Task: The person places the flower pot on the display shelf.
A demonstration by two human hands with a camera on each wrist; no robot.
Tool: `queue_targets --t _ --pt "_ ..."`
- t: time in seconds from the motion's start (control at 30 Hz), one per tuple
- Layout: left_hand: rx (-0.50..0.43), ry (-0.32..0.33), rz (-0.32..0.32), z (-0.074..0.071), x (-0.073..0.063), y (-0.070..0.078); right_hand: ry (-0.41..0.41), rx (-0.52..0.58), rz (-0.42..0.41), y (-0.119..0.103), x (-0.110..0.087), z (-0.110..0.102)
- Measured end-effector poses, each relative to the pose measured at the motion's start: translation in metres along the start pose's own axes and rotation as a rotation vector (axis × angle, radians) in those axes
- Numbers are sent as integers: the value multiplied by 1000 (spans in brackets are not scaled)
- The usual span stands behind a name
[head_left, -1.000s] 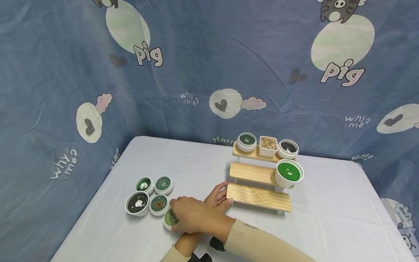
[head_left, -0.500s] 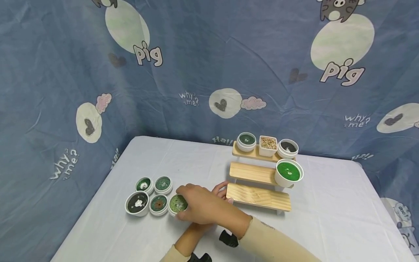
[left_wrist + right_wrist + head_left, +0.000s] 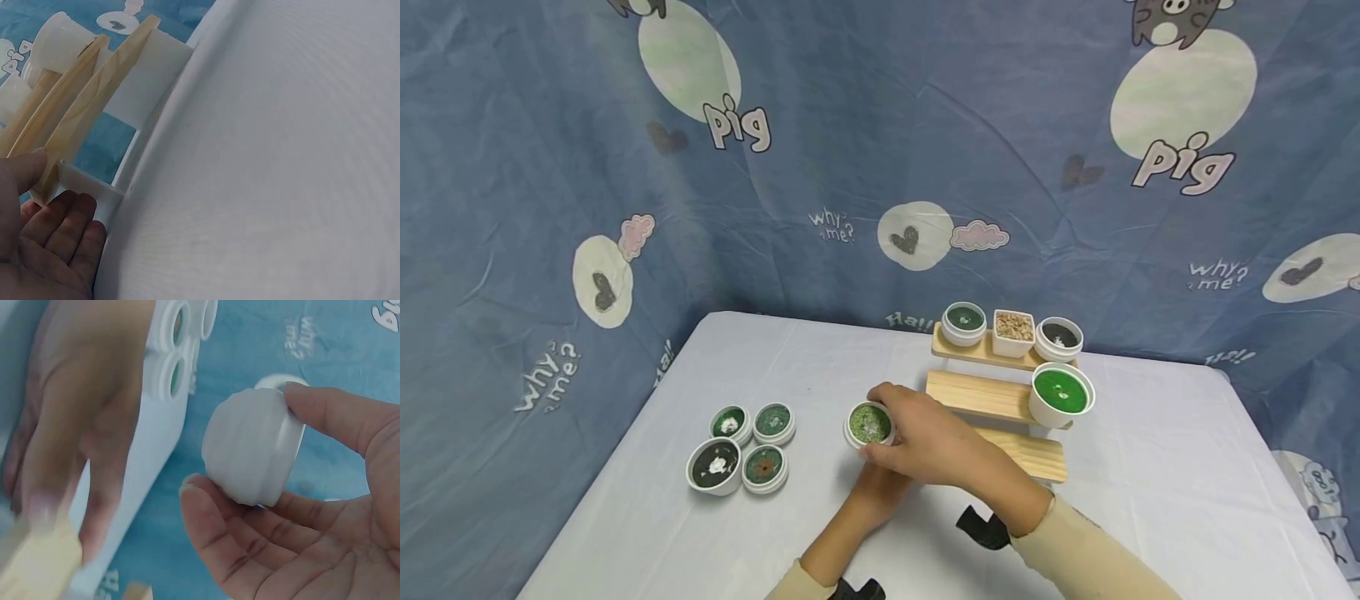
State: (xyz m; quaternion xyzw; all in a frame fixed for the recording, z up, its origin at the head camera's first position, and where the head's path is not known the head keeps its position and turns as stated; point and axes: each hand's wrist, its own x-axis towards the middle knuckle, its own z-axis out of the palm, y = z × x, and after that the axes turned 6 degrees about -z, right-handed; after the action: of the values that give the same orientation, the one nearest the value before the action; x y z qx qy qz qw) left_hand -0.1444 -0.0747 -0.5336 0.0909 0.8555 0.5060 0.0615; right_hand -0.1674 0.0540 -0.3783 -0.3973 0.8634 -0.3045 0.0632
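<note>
My right hand (image 3: 925, 437) pinches a small white cup (image 3: 870, 425) with a speckled, mossy green top, held above the table to the left of the stepped wooden stand (image 3: 1030, 457). Ribbed sides of that cup show in the right wrist view, between thumb and fingers (image 3: 209, 528). Below and partly behind the right arm, my left hand (image 3: 880, 492) reaches to the left end of the stand's lowest board. In the left wrist view its thumb (image 3: 25, 172) lies on the board and its fingers curl beneath. The right hand hides this grip in the head view.
Several white cups with dark or green tops, including a larger black-topped one (image 3: 714, 467), stand grouped at left. The top board bears a green-topped cup (image 3: 964, 324), a square cup of tan bits (image 3: 1013, 333) and a black-topped cup (image 3: 1059, 339). A larger green-topped cup (image 3: 1062, 396) sits on the middle board.
My right hand has lifted the mossy green cup away from the left group and carried it right, towards the stand. My left hand has stayed at the stand.
</note>
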Motion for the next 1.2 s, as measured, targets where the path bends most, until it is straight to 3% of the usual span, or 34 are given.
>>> queue_targets --t 0.13,0.3,0.43,0.8,1.0,1.2 --pt "-158 -10 -41 2 1 -1 40 -13 38 7 -11 -15" --pt "-323 -39 -41 4 3 -1 102 -80 50 15 -26 -33" --pt "-389 -60 -42 4 5 0 141 -183 85 20 -36 -47" --pt "-445 -63 -17 5 5 0 227 -445 183 39 -53 -66" --pt "-442 -58 -25 5 4 1 206 -550 239 46 -57 -65" --pt "-421 -53 -30 5 4 0 209 -646 229 52 -57 -60"
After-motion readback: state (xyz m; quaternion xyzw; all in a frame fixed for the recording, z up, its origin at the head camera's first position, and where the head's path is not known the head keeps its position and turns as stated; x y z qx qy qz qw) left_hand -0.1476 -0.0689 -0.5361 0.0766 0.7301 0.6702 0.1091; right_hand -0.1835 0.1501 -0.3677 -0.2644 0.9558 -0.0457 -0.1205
